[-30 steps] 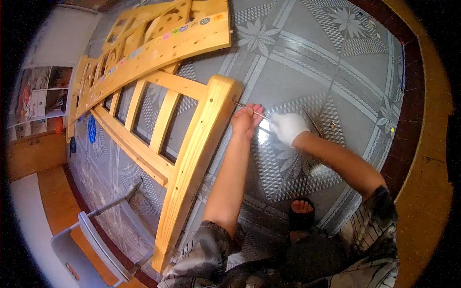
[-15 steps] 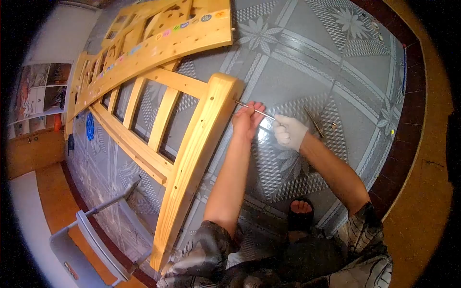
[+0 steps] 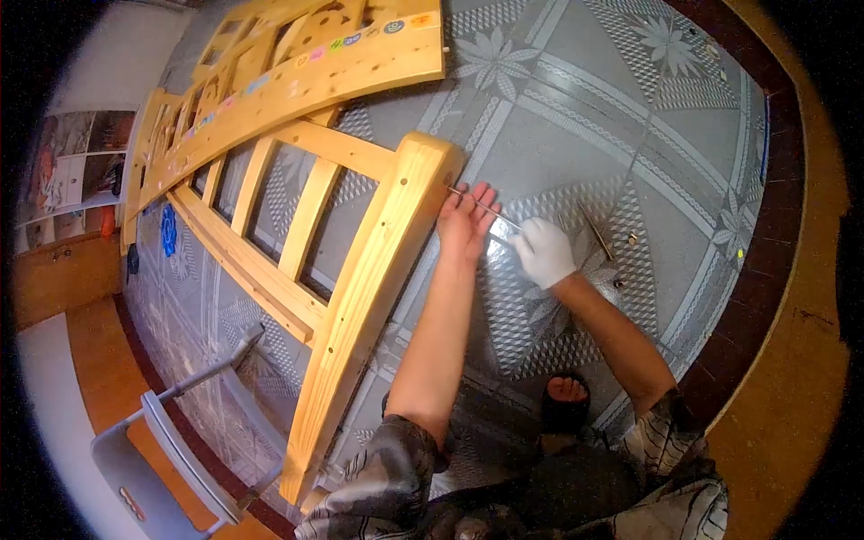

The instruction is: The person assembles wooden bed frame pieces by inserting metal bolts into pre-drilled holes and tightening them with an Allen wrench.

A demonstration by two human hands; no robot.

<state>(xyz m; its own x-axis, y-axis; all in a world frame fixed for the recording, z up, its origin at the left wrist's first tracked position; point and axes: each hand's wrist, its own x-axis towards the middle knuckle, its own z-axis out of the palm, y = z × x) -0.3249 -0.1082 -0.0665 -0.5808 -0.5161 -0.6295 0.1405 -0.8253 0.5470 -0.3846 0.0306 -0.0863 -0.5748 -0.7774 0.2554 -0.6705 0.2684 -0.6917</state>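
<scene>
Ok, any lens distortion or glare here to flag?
Head view: corners black, and the dark floor border bowed, as through a wide-angle lens; head view: bright glare on the patterned floor between the left hand and gloved right hand, close to the metal rod.

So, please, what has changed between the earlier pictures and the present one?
The gloved right hand has turned, its grip at the rod's end, and its forearm has swung inward, towards the body. A small dark piece now shows beside it. Nothing was visibly let go. The left hand stays at the rod, whose tip remains at the post.
</scene>
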